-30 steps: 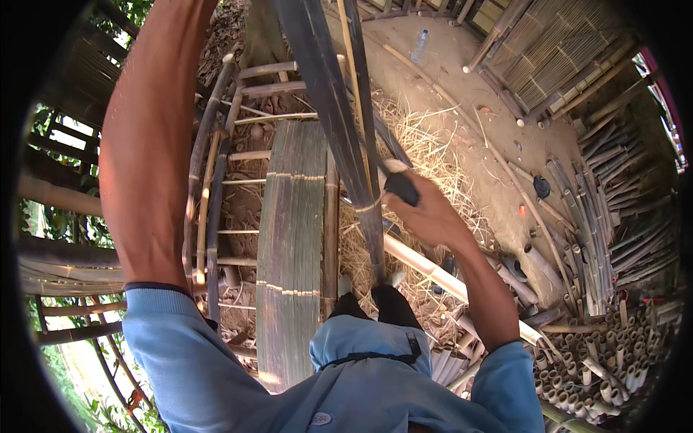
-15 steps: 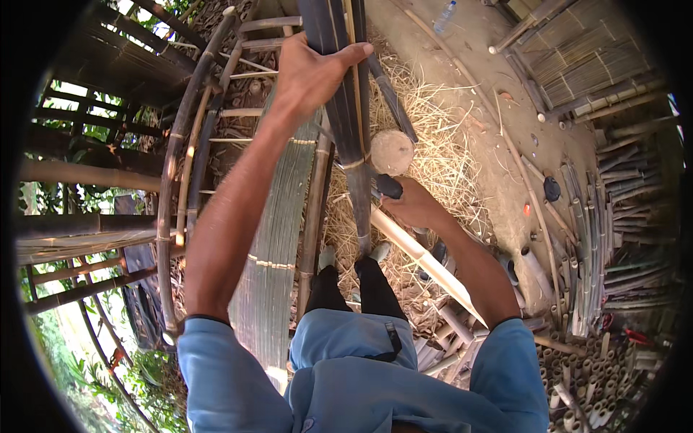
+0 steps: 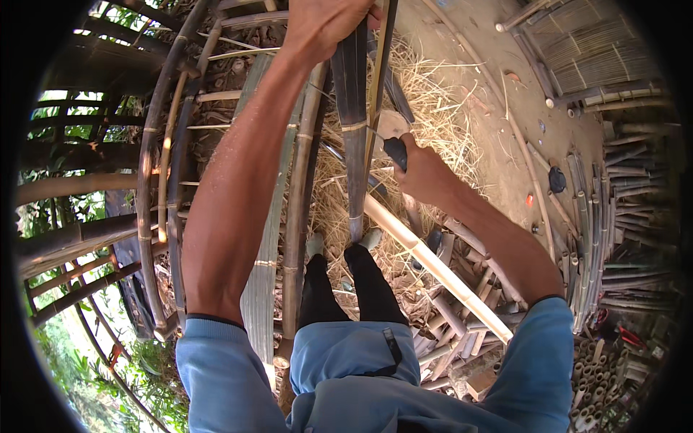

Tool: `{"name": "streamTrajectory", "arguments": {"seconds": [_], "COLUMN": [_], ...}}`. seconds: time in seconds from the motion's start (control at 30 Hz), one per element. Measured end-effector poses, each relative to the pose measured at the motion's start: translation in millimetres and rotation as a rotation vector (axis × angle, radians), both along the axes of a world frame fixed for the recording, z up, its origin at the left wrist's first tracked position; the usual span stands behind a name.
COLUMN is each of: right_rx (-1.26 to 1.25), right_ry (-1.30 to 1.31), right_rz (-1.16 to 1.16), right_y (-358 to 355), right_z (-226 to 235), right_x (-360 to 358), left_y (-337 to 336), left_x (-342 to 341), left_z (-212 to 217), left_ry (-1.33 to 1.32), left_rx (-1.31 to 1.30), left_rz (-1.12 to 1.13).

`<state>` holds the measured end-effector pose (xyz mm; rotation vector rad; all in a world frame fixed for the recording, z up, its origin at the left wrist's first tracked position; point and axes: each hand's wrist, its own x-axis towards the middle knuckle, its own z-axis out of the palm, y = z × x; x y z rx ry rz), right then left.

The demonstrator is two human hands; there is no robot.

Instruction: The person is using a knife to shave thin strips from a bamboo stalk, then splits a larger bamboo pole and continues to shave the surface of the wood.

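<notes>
We were in what looked like a rustic bamboo workshop, half open to the outdoors. The floor [image 3: 525, 94] was bare earth, and straw-like shavings [image 3: 442, 94] lay thick around a stump [image 3: 393, 123]. To our right we had stacked poles [image 3: 632, 216] and, lower down, a crowd of short cut tubes [image 3: 593, 390]. To our left, leaves [image 3: 68, 353] showed through the gaps in a pole fence [image 3: 79, 185].

The held bamboo [image 3: 353, 105] is blackish and pale-ringed, the handle [image 3: 395, 152] black.
</notes>
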<state>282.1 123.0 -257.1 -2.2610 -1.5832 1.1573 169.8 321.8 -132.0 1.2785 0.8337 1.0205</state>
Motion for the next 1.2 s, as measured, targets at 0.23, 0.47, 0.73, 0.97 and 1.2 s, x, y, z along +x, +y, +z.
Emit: {"name": "streamTrajectory", "arguments": {"seconds": [0.23, 0.47, 0.73, 0.97, 1.2], "right_rx": [0.200, 0.100, -0.026, -0.132, -0.094], "right_ry": [0.064, 0.688, 0.158, 0.132, -0.060], "right_rz": [-0.007, -0.365, -0.015, -0.083, 0.058], "right_y": [-14.6, -38.2, -76.5, -64.5, -53.8], "right_z": [-16.7, -40.1, -154.3, -115.2, -124.0], "right_x": [20.8, -2.8, -11.6, -10.7, 5.3], "left_y": [3.6, 13.2, 31.0, 22.2, 31.1], "left_x": [17.4, 5.2, 0.6, 5.8, 21.1], "left_z": [-16.0, -17.5, -16.7, -15.0, -14.4], "left_ry": [-0.023, -0.153, -0.022, 0.100, 0.174], "left_rx": [0.155, 0.075, 0.038, 0.018, 0.019], "left_rz": [-0.049, -0.227, -0.098, -0.045, 0.001]}}
